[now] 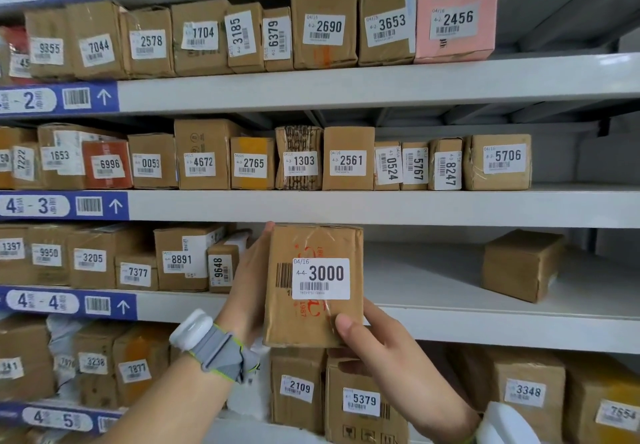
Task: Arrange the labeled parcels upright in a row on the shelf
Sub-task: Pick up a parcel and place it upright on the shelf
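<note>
A brown cardboard parcel labeled 3000 (pixel 311 319) is held upright in the air in front of the shelf marked 4-4 (pixel 450 312). My left hand (pixel 247 280) lies flat against the parcel's left side, fingers straight up. My right hand (pixel 377 343) grips the parcel's lower right corner, thumb on its front face. To the left on that shelf stands a row of labeled parcels that ends with the parcel labeled 9648 (pixel 221 267), just left of my left hand.
An unlabeled-looking brown box (pixel 521 265) sits further right on the 4-4 shelf, turned at an angle. Bare shelf lies between the row and that box. Shelves above and below are packed with labeled parcels in rows.
</note>
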